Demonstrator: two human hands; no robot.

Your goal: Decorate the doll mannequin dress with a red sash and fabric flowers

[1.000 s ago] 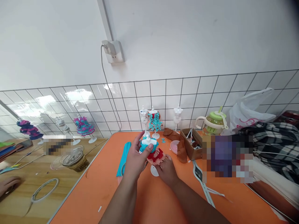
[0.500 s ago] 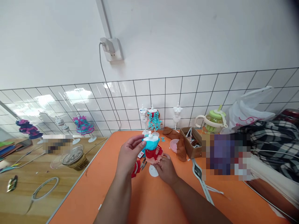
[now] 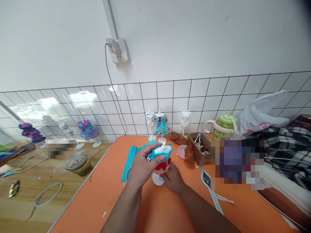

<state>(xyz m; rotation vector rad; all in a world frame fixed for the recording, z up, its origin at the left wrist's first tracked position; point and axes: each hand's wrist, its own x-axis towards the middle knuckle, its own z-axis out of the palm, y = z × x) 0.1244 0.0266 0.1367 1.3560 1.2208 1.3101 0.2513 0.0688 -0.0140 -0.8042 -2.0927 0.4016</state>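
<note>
A small white dress form (image 3: 163, 148) stands tilted between my hands. It wears a blue crepe-like top (image 3: 167, 156) over a red skirt (image 3: 162, 166) with a pale pink edge. My left hand (image 3: 145, 164) wraps the top from the left, its thumb pressed on the blue front. Closed low on the right side, my right hand (image 3: 173, 178) grips the form near the skirt hem; its fingertips are partly hidden. Below shows the round white base (image 3: 157, 179). Blue material (image 3: 128, 163) lies on the orange table left of my left hand.
Behind stand a form in blue ruffles (image 3: 161, 125) and white forms (image 3: 186, 119). To the right are a pink dish (image 3: 181, 151), brown cloth (image 3: 189, 158), a cardboard box (image 3: 202, 158) and a green-lidded jug (image 3: 224, 124). A cup (image 3: 79, 163) stands on the wooden table at left.
The dress form's top has tipped toward me and to the right. My left hand has moved right, its thumb now across the blue front. Blue material shows on the table beside it.
</note>
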